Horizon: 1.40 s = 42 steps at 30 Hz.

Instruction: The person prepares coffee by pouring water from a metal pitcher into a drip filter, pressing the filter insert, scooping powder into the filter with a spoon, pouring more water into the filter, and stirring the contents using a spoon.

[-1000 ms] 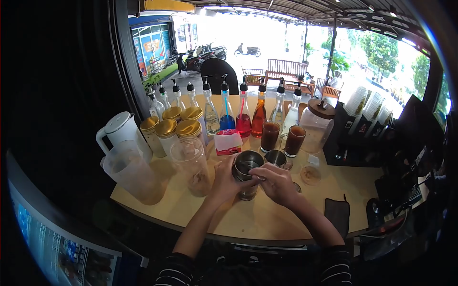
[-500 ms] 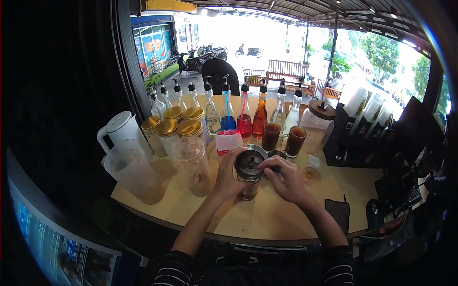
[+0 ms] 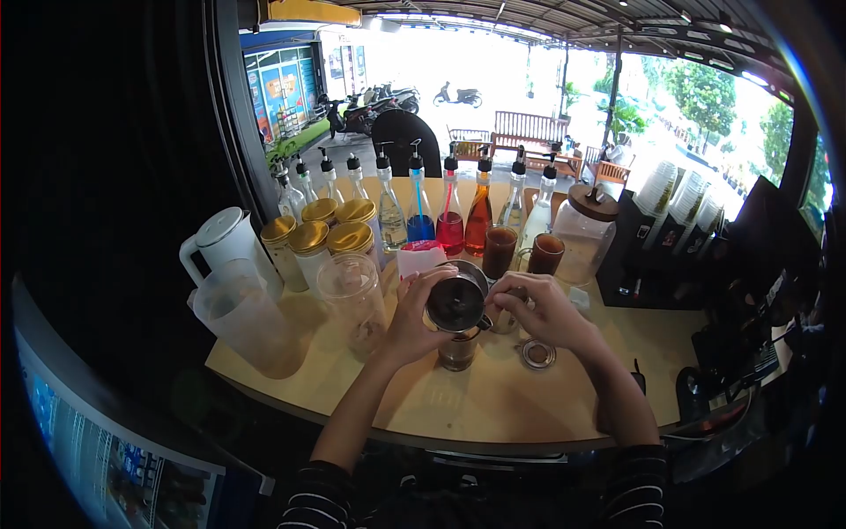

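Note:
My left hand is wrapped round a metal cup, which is tilted so its dark inside faces me. Below it on the table stands a small glass, partly hidden by the cup. To the right of the cup's rim, my right hand has its thumb and fingers pinched together; what they hold, if anything, is hidden. A small round lid-like disc lies on the table beneath the right wrist. Just beyond the cup sits a pink-and-white packet.
Two glasses of brown drink stand beyond my right hand. Pump bottles line the back. Gold-lidded jars, a clear container and plastic pitchers stand left. A wooden-lidded jar and a black cup holder are right.
The metal cup has tipped further and its inside looks darker. My right hand has risen and shifted right from the cup's mouth, and the round disc beneath it now shows.

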Each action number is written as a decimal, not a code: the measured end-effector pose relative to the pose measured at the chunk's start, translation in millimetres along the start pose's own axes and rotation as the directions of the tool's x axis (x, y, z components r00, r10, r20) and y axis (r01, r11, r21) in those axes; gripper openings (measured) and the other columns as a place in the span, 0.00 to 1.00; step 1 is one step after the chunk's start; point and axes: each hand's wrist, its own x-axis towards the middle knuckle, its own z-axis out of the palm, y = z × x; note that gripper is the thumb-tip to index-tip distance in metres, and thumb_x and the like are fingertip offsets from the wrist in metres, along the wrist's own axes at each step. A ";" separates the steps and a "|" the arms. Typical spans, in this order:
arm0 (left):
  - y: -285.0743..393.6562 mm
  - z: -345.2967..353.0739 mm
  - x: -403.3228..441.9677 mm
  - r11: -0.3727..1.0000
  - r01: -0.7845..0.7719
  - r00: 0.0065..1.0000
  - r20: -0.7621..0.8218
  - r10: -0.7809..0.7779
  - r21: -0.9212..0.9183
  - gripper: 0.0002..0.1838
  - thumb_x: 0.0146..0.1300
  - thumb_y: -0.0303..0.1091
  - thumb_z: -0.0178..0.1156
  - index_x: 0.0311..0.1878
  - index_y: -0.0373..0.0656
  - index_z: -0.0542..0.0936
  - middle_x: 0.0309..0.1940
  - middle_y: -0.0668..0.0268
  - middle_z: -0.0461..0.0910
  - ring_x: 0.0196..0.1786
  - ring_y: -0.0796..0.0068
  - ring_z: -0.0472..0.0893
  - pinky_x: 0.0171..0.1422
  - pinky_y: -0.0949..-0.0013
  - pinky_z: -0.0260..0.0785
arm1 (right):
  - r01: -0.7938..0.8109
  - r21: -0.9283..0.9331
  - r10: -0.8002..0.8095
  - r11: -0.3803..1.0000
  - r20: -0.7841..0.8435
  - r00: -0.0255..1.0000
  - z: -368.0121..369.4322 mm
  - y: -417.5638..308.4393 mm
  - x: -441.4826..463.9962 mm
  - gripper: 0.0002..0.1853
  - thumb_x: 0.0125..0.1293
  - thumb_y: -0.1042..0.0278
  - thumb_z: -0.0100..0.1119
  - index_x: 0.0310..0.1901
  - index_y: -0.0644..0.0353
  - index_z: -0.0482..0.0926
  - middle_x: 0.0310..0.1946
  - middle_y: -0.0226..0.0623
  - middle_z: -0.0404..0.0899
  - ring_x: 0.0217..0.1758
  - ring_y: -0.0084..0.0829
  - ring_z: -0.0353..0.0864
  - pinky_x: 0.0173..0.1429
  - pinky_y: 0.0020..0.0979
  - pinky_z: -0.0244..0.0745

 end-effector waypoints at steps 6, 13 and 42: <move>1.1 8.0 -5.2 1.000 0.016 0.997 -0.076 -0.017 -0.015 0.43 0.41 0.39 0.76 0.63 0.50 0.66 0.61 0.65 0.72 0.67 0.65 0.69 0.72 0.51 0.44 | -0.181 0.035 0.182 0.983 -0.016 0.983 14.7 -10.7 5.7 0.09 0.71 0.71 0.52 0.39 0.68 0.78 0.27 0.34 0.80 0.31 0.18 0.78 0.38 0.23 0.74; 6.3 7.5 -2.4 0.993 0.039 0.999 -0.009 -0.039 0.113 0.44 0.40 0.40 0.76 0.63 0.52 0.65 0.62 0.66 0.70 0.68 0.68 0.67 0.72 0.50 0.39 | -0.071 0.101 0.085 0.992 -0.144 0.986 34.8 -4.1 7.1 0.10 0.72 0.69 0.49 0.42 0.66 0.77 0.25 0.34 0.78 0.28 0.17 0.75 0.35 0.24 0.72; 12.1 0.7 14.6 0.947 -0.040 0.990 0.138 -0.005 0.319 0.44 0.38 0.37 0.74 0.63 0.53 0.64 0.62 0.70 0.69 0.67 0.67 0.68 0.72 0.40 0.41 | -0.018 -0.179 0.042 0.984 0.130 0.991 -0.1 -11.0 37.5 0.16 0.70 0.62 0.53 0.32 0.69 0.74 0.21 0.46 0.75 0.23 0.41 0.76 0.32 0.36 0.69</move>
